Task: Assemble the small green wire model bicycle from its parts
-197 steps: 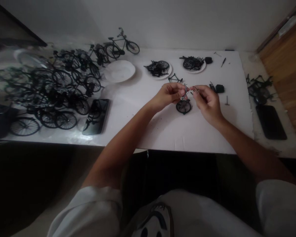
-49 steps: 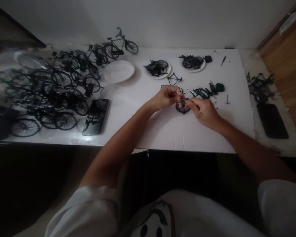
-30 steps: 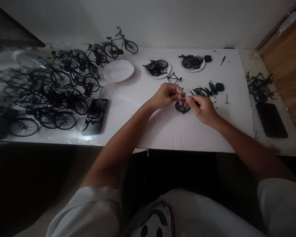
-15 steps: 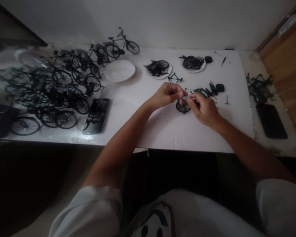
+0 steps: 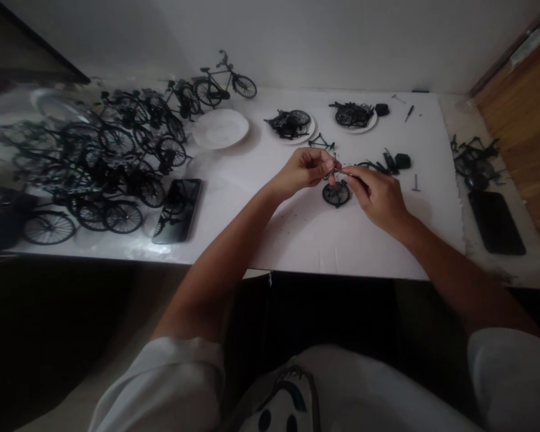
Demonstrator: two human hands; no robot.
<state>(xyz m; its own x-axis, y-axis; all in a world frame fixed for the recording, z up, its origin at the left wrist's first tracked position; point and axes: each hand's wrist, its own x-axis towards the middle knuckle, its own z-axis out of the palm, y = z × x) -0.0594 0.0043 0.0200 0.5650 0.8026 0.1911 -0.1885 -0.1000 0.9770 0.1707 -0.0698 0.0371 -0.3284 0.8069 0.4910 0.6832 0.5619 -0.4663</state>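
Above the white work surface, my left hand (image 5: 308, 170) is closed in a pinch on a miniature bicycle part, with a small spoked wheel (image 5: 336, 194) hanging just under the fingertips. How that part joins the wheel is hidden by the fingers. My right hand (image 5: 380, 195) grips a thin, dark rod-like tool (image 5: 344, 173) between thumb and fingers, its tip against the part at my left fingertips. Right behind the hands lies a small bare bicycle frame (image 5: 321, 142). Dark bicycle pieces (image 5: 389, 162) lie beyond my right hand.
Many finished miniature bicycles (image 5: 117, 144) crowd the left side, beside a phone (image 5: 177, 210). One white plate (image 5: 220, 129) is bare; two plates hold dark parts (image 5: 290, 123). A small T-shaped tool (image 5: 416, 182) lies at right. Another phone (image 5: 496, 222) rests on the far right.
My right hand has shifted slightly right and turned, so the thin tool now shows between the fingertips. My left hand keeps its pinch in nearly the same place.
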